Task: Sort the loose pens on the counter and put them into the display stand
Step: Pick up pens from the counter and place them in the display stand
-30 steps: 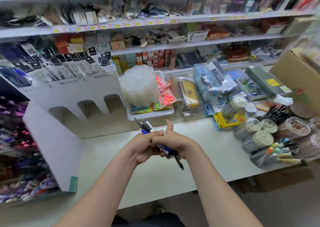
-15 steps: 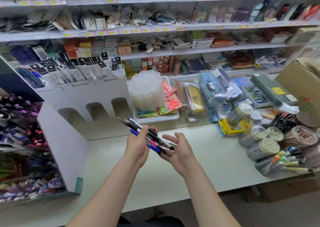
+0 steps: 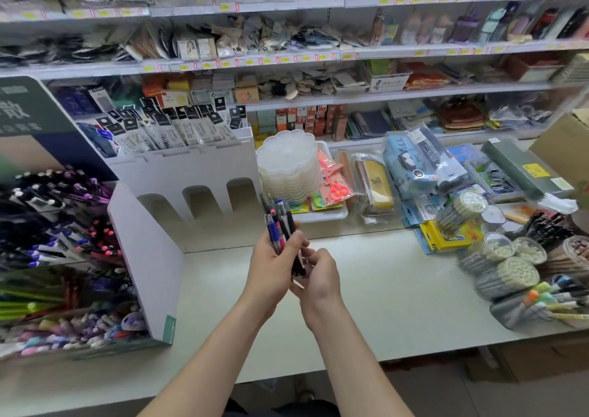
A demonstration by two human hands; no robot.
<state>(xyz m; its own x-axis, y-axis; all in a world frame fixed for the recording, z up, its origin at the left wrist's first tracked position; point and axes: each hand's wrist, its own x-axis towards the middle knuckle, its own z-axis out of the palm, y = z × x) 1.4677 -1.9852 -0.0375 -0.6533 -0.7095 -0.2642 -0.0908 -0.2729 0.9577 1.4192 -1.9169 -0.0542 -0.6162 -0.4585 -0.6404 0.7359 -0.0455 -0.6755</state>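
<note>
Left hand (image 3: pixel 271 270) grips a bunch of pens (image 3: pixel 278 222) above the counter (image 3: pixel 398 289). Right hand (image 3: pixel 318 278) curls round their bottom ends.

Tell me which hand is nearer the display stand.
Left. The left hand, gripping the pens, is right of the stand; the right hand lies beyond it, farther right.

The pens (image 3: pixel 278 227) in the left hand (image 3: pixel 271 266) were black, blue and red. Left of it, the display stand (image 3: pixel 149 257) was white with a green corner patch. Beyond the hand, scissors (image 3: pixel 338 190) were orange-red; under it, the counter (image 3: pixel 398 289) was pale grey; far to its right, a packet (image 3: pixel 443 238) was yellow.
</note>
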